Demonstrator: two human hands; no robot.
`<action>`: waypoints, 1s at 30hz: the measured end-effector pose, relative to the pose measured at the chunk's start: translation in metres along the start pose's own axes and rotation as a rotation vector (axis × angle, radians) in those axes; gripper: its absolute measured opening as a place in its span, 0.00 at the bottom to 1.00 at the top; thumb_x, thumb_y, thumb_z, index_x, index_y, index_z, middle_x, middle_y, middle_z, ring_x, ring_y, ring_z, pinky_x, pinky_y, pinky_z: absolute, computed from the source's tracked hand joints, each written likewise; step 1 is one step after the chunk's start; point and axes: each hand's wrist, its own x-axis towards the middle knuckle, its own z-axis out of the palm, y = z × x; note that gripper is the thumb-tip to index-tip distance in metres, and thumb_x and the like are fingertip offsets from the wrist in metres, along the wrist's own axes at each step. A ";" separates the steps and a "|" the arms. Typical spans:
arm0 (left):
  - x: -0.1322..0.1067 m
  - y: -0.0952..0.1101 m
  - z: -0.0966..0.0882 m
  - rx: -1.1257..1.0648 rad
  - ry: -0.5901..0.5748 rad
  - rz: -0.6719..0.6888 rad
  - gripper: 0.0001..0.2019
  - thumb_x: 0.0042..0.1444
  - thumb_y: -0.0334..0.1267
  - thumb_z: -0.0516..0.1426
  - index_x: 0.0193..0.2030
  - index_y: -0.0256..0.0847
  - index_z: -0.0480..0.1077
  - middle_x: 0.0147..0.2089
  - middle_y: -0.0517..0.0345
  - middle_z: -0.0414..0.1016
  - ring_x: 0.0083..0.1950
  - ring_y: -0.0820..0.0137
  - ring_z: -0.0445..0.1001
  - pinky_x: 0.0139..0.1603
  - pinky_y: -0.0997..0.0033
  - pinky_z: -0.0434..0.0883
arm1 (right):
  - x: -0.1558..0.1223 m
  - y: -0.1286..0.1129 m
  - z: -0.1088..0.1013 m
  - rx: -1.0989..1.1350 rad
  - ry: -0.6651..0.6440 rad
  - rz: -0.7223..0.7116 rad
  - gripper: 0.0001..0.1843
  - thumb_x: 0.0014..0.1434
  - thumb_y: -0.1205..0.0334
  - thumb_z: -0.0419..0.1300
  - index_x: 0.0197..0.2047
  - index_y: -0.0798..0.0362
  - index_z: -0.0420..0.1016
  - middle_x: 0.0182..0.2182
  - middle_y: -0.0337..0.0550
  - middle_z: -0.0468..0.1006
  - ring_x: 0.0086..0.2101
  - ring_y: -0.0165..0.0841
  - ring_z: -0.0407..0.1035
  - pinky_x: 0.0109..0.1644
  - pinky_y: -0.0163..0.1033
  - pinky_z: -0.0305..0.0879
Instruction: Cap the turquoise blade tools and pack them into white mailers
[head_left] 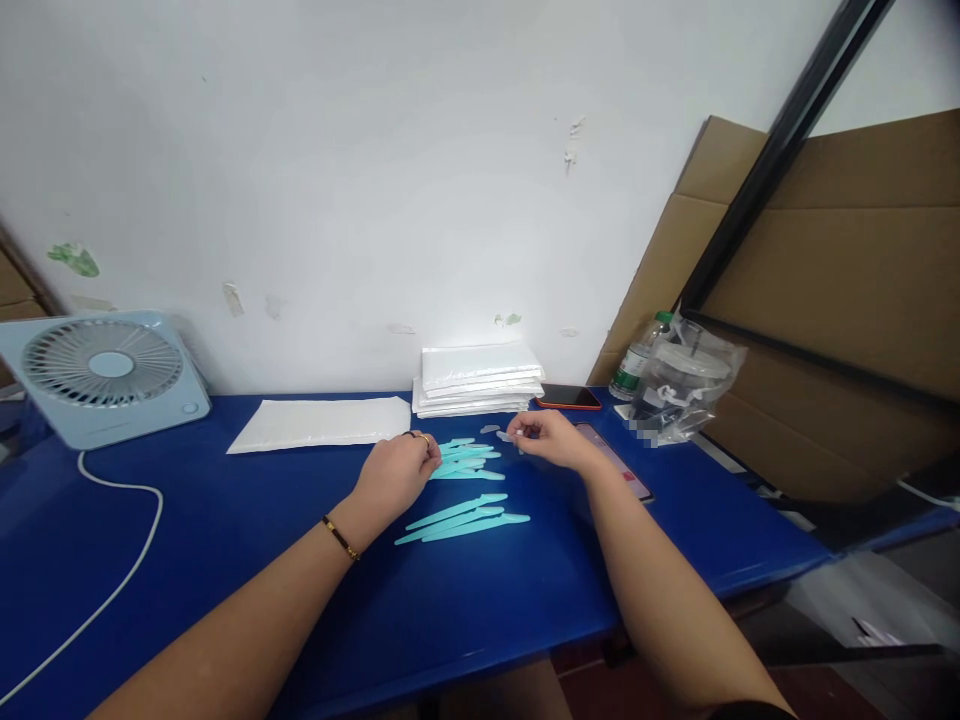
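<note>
Several turquoise eyebrow razors (469,462) lie in a loose pile in the middle of the blue table. My left hand (397,472) is at the pile's left end, its fingers closed on a razor's handle; the fingertips are partly hidden. Nearer to me, a separate group of razors (465,522) lies side by side, handles to the left. My right hand (551,438) is beyond the pile's right end, thumb and fingers pinching a small translucent plastic blade cover (505,436). Another translucent cover (490,429) lies on the table just left of it.
White padded envelopes (480,370) are stacked against the wall, with a single envelope (322,423) to their left. Phones (570,397) (637,483), a bottle (634,365) and a bagged cup (679,385) stand or lie at right. A fan (112,365) with a white cable (154,520) is at left.
</note>
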 end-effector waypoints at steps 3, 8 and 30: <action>0.001 -0.005 -0.003 0.000 0.016 -0.026 0.08 0.56 0.37 0.49 0.32 0.44 0.70 0.32 0.60 0.74 0.34 0.69 0.71 0.33 0.71 0.61 | -0.004 -0.006 -0.005 0.104 -0.009 -0.029 0.11 0.55 0.58 0.56 0.36 0.56 0.75 0.27 0.41 0.74 0.27 0.29 0.66 0.30 0.32 0.60; 0.002 -0.003 0.000 -0.007 0.021 -0.018 0.09 0.57 0.37 0.49 0.32 0.44 0.69 0.32 0.60 0.74 0.33 0.69 0.71 0.33 0.71 0.61 | -0.001 -0.012 0.003 0.126 -0.010 -0.056 0.11 0.54 0.59 0.57 0.35 0.56 0.77 0.29 0.43 0.76 0.27 0.29 0.66 0.31 0.33 0.61; -0.011 0.014 0.003 -0.096 -0.300 0.095 0.07 0.51 0.40 0.53 0.28 0.44 0.71 0.31 0.60 0.74 0.31 0.70 0.70 0.27 0.74 0.59 | 0.005 0.019 0.004 -0.415 0.001 0.056 0.06 0.47 0.71 0.57 0.27 0.55 0.75 0.29 0.44 0.75 0.29 0.31 0.67 0.33 0.33 0.60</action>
